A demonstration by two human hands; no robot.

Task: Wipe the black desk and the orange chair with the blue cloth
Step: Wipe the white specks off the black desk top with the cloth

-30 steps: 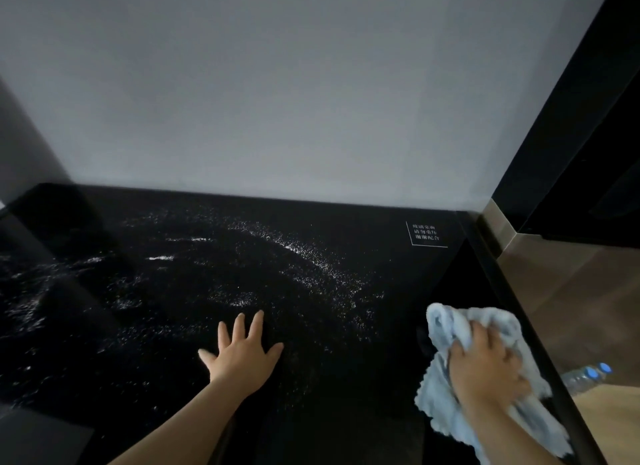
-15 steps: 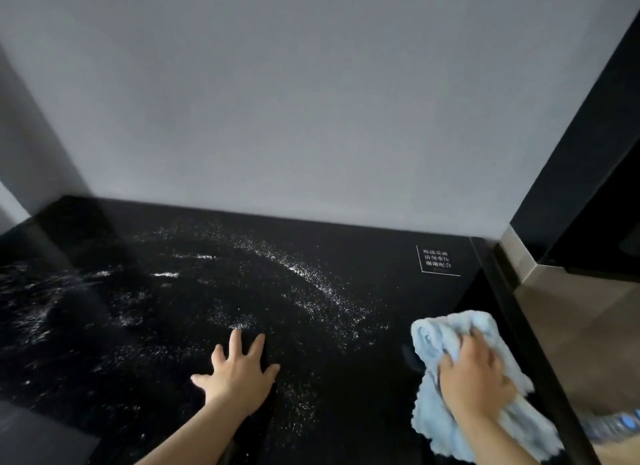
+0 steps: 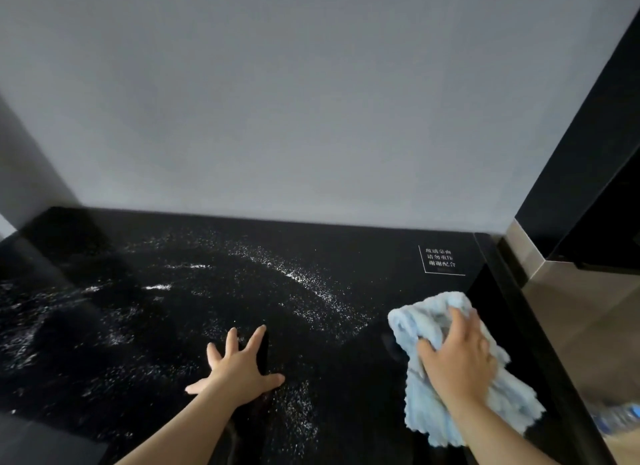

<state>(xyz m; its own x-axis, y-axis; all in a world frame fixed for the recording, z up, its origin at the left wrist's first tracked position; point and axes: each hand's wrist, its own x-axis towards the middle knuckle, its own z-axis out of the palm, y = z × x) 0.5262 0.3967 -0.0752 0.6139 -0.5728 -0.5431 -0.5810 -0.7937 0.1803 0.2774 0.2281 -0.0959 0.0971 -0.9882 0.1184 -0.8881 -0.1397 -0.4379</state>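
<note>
The right hand [image 3: 457, 357], grip curled into the bunched blue cloth [image 3: 422, 315], presses it at the right edge of the black tabletop [image 3: 363, 250]; white specks [image 3: 294, 276] lie leftward (left hand [image 3: 239, 367] flat, spread, empty).

The left hand [image 3: 239, 367] lies palm down on the black desk [image 3: 346, 243] at lower centre, fingers straight and spread wide, thumb out to the right. The left forearm [image 3: 180, 437], bare, enters from the bottom edge. At lower right, the right hand [image 3: 457, 360] presses the blue cloth [image 3: 429, 412], fingers curled into it. The right forearm [image 3: 495, 437] runs to the bottom right.
</note>
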